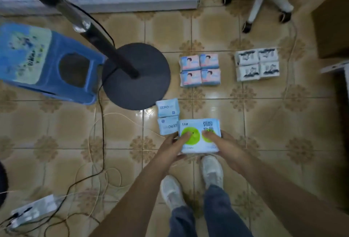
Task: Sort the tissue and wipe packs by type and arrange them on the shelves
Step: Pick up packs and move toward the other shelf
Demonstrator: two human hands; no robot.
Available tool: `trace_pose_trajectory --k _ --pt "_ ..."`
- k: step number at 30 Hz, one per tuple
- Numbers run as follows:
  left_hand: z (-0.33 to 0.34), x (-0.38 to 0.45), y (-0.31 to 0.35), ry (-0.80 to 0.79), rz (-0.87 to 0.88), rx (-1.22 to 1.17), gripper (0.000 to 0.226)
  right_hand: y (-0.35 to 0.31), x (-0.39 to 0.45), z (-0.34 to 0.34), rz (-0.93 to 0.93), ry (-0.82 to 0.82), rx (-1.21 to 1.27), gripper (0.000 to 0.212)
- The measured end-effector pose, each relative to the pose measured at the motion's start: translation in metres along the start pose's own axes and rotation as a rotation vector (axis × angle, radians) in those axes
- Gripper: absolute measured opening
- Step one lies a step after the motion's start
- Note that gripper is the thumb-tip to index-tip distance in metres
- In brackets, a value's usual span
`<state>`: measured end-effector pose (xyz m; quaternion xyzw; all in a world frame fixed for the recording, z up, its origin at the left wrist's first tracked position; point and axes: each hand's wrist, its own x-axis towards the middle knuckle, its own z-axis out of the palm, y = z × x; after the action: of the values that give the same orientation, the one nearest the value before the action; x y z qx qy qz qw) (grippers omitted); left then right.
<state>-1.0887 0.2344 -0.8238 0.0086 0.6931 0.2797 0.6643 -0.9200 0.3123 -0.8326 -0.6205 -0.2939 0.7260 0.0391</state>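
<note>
Item 1: green-dot wipe pack [199,136], white w/ two green circles and dark print. Held above the floor [264,119], near centre of view, long axis running left–right. It looked like a stack of several packs rather than one, but blur left that unclear.

Grip, left hand [174,147]: closed round the pack's left end, thumb over the top face on the left green circle, fingers apparently under.

Grip, right hand [223,145]: closed round the pack's right end, thumb on top by the right circle. Both hands were equally near; the pack lay directly between them, just far of the wrists.

Item 2: ZERO packs [168,117], pale blue, two, one far and one near, on the floor touching the held pack's left edge in view. Whether the held pack overlapped them or sat higher could not be told.

Item 3: baby-print packs [200,70], pink/blue, 2x2 block, far of the hands.

Item 4: black-and-white packs [257,64], 2x2 block, far right.

Judgement: groups were sorted by type on the floor; the next move likely turns on carrying the held pack, keeping its long axis level, since no shelf was visible.

Other: fan base [136,76], blue stool [51,63], cables, chair legs.
</note>
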Motion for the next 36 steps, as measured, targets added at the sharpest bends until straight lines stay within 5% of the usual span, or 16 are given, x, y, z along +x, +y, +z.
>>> trace_pose_trajectory --k 2,5,8,10,15,19,24,30,36 --pt "-0.005 0.053 -0.012 0.022 0.005 0.032 0.039 0.015 0.054 -0.009 -0.010 0.060 -0.015 0.022" --pt "-0.029 0.153 -0.051 0.260 0.091 0.332 0.074 0.049 0.156 -0.026 -0.031 0.112 -0.070 0.031" --pt "-0.057 0.226 -0.085 0.422 0.166 0.713 0.090 0.069 0.243 -0.032 -0.062 0.153 -0.140 0.070" --pt "-0.069 0.261 -0.098 0.426 0.158 0.724 0.099 0.078 0.294 -0.032 -0.114 0.167 -0.169 0.099" --pt "-0.074 0.314 -0.113 0.404 0.269 0.636 0.103 0.073 0.356 -0.008 -0.165 0.216 -0.160 0.058" --pt "-0.075 0.326 -0.115 0.413 0.356 0.716 0.106 0.078 0.379 -0.002 -0.224 0.359 -0.292 0.079" --pt "-0.081 0.327 -0.106 0.345 0.317 0.768 0.108 0.063 0.374 0.015 -0.206 0.253 -0.508 0.045" --pt "-0.078 0.310 -0.085 0.360 0.215 0.916 0.111 0.034 0.349 0.008 -0.132 0.358 -0.840 0.065" --pt "-0.047 0.252 -0.047 0.441 0.290 1.155 0.094 -0.003 0.277 -0.003 -0.254 0.429 -0.969 0.059"
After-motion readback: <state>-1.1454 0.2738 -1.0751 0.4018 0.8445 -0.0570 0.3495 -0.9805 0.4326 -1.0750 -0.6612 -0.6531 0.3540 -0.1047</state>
